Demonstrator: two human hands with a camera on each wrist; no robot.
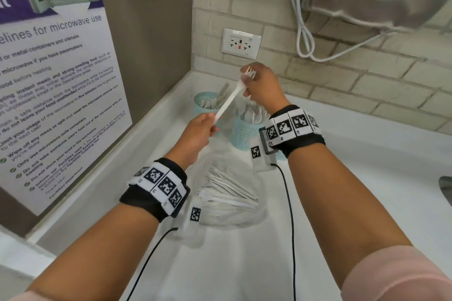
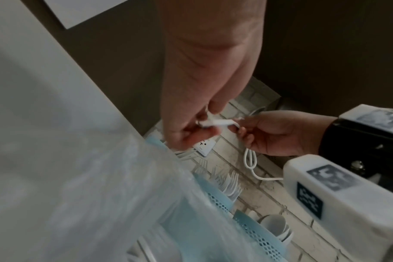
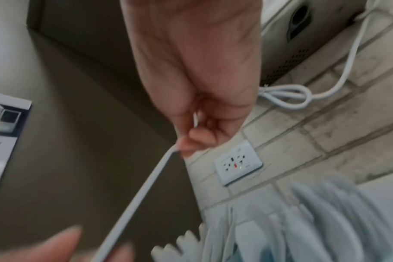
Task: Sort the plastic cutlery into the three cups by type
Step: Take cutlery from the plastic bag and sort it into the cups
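A white plastic fork (image 1: 231, 98) hangs in the air over the cups, held at both ends. My left hand (image 1: 212, 122) pinches its handle end. My right hand (image 1: 247, 80) pinches the tined end, prongs poking past the fingers. In the right wrist view the fork's handle (image 3: 141, 191) runs down from that pinch. Below stand teal mesh cups: a back-left cup (image 1: 204, 102) with flat cutlery, a middle cup (image 1: 245, 132) with forks, and a third cup (image 2: 256, 230) with spoons (image 2: 275, 224), mostly hidden behind my right wrist in the head view.
A clear plastic bag (image 1: 230, 193) of white cutlery lies on the white counter (image 1: 367, 178) between my forearms. A wall socket (image 1: 241, 43) and a looped white cable (image 1: 303, 41) are on the tiled wall. A microwave poster (image 1: 56, 80) covers the left wall.
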